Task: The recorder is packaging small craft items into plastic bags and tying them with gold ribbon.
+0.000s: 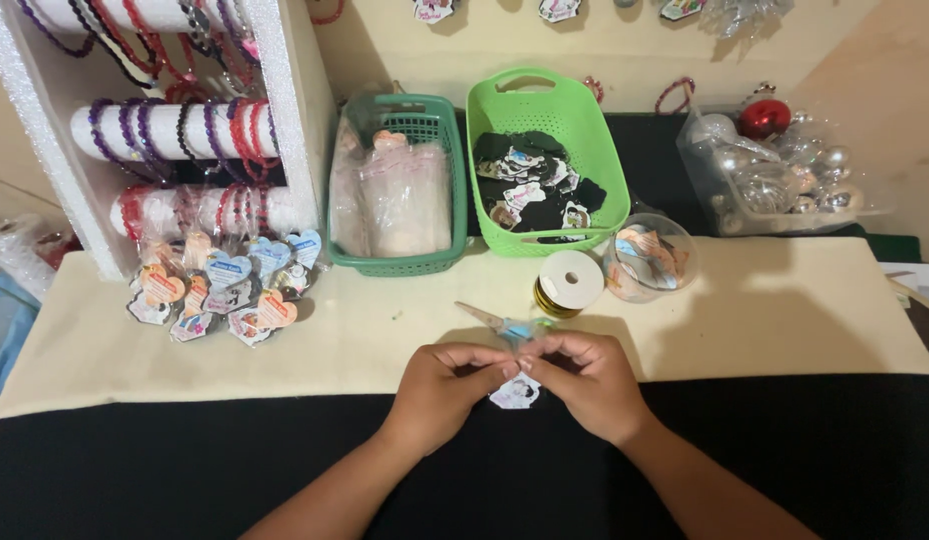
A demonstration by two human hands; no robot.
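Both hands pinching one small cutout at the front edge of the cream mat

The cream mat leaves open room to the right; the rear is walled by the dark green basket, the light green basket, the ribbon spool and the scissors. The left hand and right hand each pinch the white cutout with closed fingertips. Risk: the scissors lie just behind the knuckles, so a forward push could likely strike them.
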